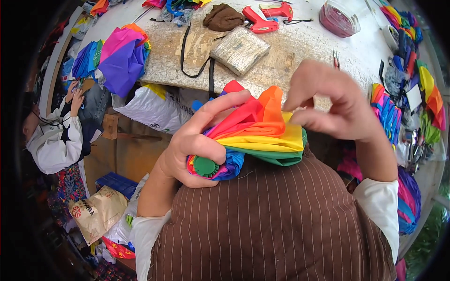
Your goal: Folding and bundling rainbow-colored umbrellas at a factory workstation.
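Note:
A rainbow-coloured folding umbrella [262, 129] is in front of my striped brown apron, its fabric gathered in pleats of red, orange, yellow and green. My left hand [199, 140] is closed round its bundled end, where a round green cap [206, 167] shows by the thumb. Blue and purple cloth bulges out below that grip. My right hand [333, 103] is at the right end of the fabric, fingers curled, with thumb and forefinger at the orange and yellow edge. It is blurred, and whether it pinches the cloth cannot be made out.
A worn white table [164, 63] stands ahead, bearing a tape-wrapped block [240, 50], red glue guns [260, 21], a brown cloth [223, 18] and a clear tub [339, 18]. Bright umbrellas [123, 58] lie at the left; others [386, 112] are at the right. Another person [58, 136] works at far left.

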A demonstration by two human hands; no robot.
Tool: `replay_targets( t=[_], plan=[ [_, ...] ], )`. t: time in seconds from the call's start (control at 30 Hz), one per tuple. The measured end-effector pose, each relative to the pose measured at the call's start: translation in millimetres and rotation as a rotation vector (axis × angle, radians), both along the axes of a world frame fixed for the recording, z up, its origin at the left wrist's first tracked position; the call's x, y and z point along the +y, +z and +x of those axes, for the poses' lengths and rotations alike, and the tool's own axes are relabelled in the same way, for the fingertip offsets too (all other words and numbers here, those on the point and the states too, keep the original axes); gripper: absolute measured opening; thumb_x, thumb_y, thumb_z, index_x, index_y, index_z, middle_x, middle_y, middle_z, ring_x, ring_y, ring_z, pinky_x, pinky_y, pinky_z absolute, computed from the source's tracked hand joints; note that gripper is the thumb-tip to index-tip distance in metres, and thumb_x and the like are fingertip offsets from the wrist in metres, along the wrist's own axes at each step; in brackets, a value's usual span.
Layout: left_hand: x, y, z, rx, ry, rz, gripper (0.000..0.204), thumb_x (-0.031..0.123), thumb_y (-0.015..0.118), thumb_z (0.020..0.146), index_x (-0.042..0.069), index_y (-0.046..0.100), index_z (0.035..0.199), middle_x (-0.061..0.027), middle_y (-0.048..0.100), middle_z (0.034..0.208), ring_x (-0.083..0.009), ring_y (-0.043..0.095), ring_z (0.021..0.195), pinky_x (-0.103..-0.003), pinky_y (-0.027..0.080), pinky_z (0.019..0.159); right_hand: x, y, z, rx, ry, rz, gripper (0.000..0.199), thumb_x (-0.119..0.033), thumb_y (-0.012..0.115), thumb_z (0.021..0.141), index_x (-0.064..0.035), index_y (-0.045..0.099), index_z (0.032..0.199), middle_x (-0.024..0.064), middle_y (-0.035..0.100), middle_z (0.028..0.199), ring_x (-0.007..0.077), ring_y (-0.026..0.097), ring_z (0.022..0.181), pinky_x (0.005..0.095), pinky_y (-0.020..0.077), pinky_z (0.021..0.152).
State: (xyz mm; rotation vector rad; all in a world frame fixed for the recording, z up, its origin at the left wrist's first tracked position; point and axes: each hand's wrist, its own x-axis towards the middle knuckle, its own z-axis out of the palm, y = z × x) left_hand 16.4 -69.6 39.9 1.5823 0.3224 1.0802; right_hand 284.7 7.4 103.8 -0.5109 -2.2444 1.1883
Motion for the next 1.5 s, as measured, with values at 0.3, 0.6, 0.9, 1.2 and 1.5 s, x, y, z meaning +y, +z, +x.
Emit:
replay_targets(
  t=[0.3, 0.6, 0.9, 1.2, 1.5],
  plan=[
    [-0.3, -4.7, -3.1, 0.004, 0.065, 0.019, 0.033, 0.013, 0.08, 0.059, 0.013, 0.061, 0.086, -0.0369, 0.021, 0.143, -0.0506, 0.037, 0.127, -0.048, 0.033, 0.103, -14.3, -26.1, -14.2, -0.016, -0.043, 0.337, 0.028, -0.021, 0.08, 0.07, -0.0096, 0.067, 0.09, 0.0071, 0.055, 0.096, 0.0241, 0.055, 0.093, 0.0335, 0.0468, 0.077],
    [3.9, -3.2, 3.6, 0.015, 0.078, 0.057, 0.031, 0.01, 0.079, 0.06, 0.014, 0.061, 0.086, -0.0371, 0.022, 0.143, -0.051, 0.036, 0.128, -0.048, 0.032, 0.104, -17.3, -13.0, -16.6, -0.106, -0.098, 0.326, 0.019, -0.014, 0.077, 0.071, -0.0043, 0.066, 0.082, 0.0096, 0.058, 0.109, 0.0282, 0.052, 0.105, 0.034, 0.049, 0.074],
    [3.9, 1.9, 3.0, 0.057, 0.041, 0.037, 0.035, 0.011, 0.079, 0.058, 0.016, 0.061, 0.087, -0.0366, 0.022, 0.143, -0.0504, 0.037, 0.128, -0.047, 0.031, 0.105, -18.5, -6.8, -23.8, -0.166, -0.111, 0.417, 0.024, -0.008, 0.077, 0.064, -0.0059, 0.066, 0.085, 0.009, 0.055, 0.115, 0.0307, 0.051, 0.109, 0.0385, 0.0495, 0.082],
    [-2.4, 2.4, 5.1, 0.009, 0.106, 0.018, 0.034, 0.01, 0.079, 0.058, 0.015, 0.062, 0.088, -0.0349, 0.019, 0.144, -0.0497, 0.034, 0.13, -0.048, 0.031, 0.106, -22.1, -10.2, -27.6, -0.161, -0.021, 0.355, 0.027, -0.008, 0.077, 0.064, -0.005, 0.066, 0.088, 0.0134, 0.049, 0.124, 0.0355, 0.044, 0.118, 0.0436, 0.0423, 0.095],
    [4.7, 2.5, 4.9, 0.06, 0.059, 0.034, 0.035, 0.015, 0.08, 0.058, 0.015, 0.062, 0.088, -0.0336, 0.02, 0.145, -0.0489, 0.034, 0.13, -0.048, 0.029, 0.106, -26.7, -47.4, -49.5, -0.11, -0.16, 0.296, 0.026, -0.005, 0.074, 0.066, -0.0017, 0.061, 0.088, 0.0171, 0.042, 0.132, 0.0381, 0.039, 0.124, 0.0449, 0.0403, 0.098]
  ],
)
